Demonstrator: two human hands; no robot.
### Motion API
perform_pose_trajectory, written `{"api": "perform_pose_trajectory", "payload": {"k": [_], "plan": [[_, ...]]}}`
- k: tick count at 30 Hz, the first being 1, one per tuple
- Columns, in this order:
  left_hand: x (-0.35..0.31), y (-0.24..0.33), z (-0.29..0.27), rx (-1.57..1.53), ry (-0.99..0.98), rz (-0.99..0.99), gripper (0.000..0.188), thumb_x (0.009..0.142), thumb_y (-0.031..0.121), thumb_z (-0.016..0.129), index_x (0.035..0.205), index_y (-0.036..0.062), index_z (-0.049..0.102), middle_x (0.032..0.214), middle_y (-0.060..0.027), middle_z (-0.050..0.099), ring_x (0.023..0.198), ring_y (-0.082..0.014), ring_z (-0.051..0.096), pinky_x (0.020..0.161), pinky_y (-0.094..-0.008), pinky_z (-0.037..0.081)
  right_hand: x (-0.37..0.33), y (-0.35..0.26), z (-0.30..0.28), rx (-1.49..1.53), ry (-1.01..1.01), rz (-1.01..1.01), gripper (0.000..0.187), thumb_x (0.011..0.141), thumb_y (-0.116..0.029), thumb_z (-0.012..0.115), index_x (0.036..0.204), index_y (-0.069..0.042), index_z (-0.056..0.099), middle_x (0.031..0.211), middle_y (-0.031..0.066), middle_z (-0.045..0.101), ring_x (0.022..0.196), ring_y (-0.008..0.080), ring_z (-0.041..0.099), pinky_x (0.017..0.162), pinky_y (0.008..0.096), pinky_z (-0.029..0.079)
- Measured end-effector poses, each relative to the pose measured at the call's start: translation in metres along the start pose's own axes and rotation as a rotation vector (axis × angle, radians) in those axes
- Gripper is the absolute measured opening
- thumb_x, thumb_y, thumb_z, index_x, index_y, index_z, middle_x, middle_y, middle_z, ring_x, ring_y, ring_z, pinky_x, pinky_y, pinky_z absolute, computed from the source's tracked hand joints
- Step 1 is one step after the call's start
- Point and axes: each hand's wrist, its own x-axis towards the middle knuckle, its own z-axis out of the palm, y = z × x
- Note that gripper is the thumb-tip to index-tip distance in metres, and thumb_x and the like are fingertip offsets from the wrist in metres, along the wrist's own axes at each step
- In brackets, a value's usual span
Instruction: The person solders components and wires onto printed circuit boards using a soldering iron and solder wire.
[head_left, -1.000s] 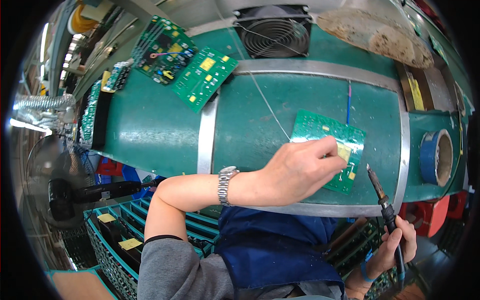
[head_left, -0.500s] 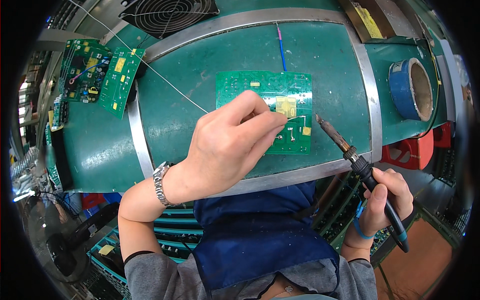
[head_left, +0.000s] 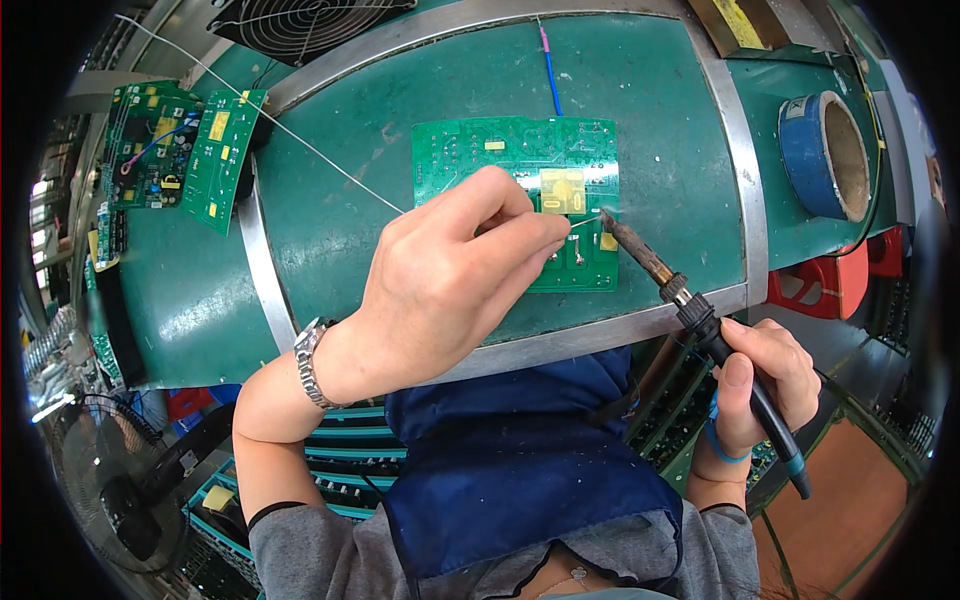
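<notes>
A green circuit board (head_left: 500, 150) lies solder side up on the green work surface (head_left: 330, 230), with yellow tape patches on it. My left hand (head_left: 450, 280) rests over the board's lower left and pinches a thin solder wire (head_left: 300, 145) whose end reaches the board's right side. My right hand (head_left: 760, 385) grips a soldering iron (head_left: 680, 295) by its black handle. The iron's tip touches the board right beside the wire's end. A wristwatch (head_left: 310, 360) is on my left wrist.
Two more populated green boards (head_left: 180, 150) lie at the far left of the surface. A fan grille (head_left: 300, 20) stands at the top. A blue tape roll (head_left: 825, 155) sits at the right. A blue wire (head_left: 550, 75) lies above the board. Racks of boards (head_left: 340, 470) are below the bench.
The view has shifted so the board sits nearer the centre. My right hand has brought the iron up from below the bench edge, and its tip now meets the solder wire on the board.
</notes>
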Motion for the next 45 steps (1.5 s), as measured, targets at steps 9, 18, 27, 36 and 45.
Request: {"api": "perform_pose_trajectory", "payload": {"k": [9, 18, 27, 36, 45], "plan": [[-0.002, 0.0, -0.002, -0.018, -0.056, 0.029, 0.022, 0.073, -0.003, 0.076, 0.094, 0.0042, 0.073, 0.08, -0.0043, 0.056, 0.063, -0.0142, 0.056, 0.052, -0.0262, 0.044, -0.005, -0.004, -0.005, 0.013, 0.008, 0.02, 0.023, 0.084, -0.023, 0.07, 0.087, 0.001, 0.07, 0.054, 0.0022, 0.056, 0.043, 0.0145, 0.052, 0.043, 0.0251, 0.038], [0.001, 0.005, -0.011, -0.023, -0.049, -0.049, 0.02, 0.076, -0.003, 0.074, 0.093, 0.0063, 0.073, 0.08, -0.0031, 0.057, 0.063, -0.0113, 0.057, 0.052, -0.0236, 0.045, -0.018, 0.002, -0.026, -0.093, 0.43, 0.131, 0.035, 0.092, -0.029, 0.059, 0.091, 0.005, 0.064, 0.075, 0.0116, 0.064, 0.048, 0.0085, 0.044, 0.046, 0.0207, 0.033], [-0.005, 0.014, -0.012, -0.095, -0.183, -0.015, 0.02, 0.074, -0.004, 0.074, 0.093, 0.0053, 0.073, 0.079, -0.0044, 0.058, 0.066, -0.0148, 0.059, 0.056, -0.0255, 0.048, 0.003, 0.05, -0.075, -0.584, 0.644, 0.189, 0.025, 0.092, -0.019, 0.068, 0.102, 0.003, 0.072, 0.088, 0.0068, 0.072, 0.062, 0.0051, 0.055, 0.057, 0.0172, 0.044], [-0.009, 0.021, -0.015, -0.082, -0.239, -0.064, 0.02, 0.074, -0.004, 0.073, 0.091, 0.0053, 0.073, 0.078, -0.0043, 0.057, 0.065, -0.0145, 0.059, 0.056, -0.0261, 0.048, -0.026, -0.005, -0.055, -0.39, 0.429, 0.077, 0.032, 0.092, -0.025, 0.059, 0.093, 0.006, 0.069, 0.067, 0.0112, 0.062, 0.049, 0.0099, 0.045, 0.049, 0.0222, 0.034], [-0.007, 0.018, -0.01, -0.093, -0.241, -0.06, 0.019, 0.074, -0.004, 0.073, 0.092, 0.0044, 0.073, 0.079, -0.0045, 0.056, 0.064, -0.0135, 0.057, 0.055, -0.0255, 0.046, -0.012, -0.016, -0.039, 0.064, -0.313, -0.242, 0.028, 0.072, -0.016, 0.081, 0.095, 0.0, 0.073, 0.073, 0.0081, 0.065, 0.051, 0.015, 0.059, 0.042, 0.0216, 0.044]]}}
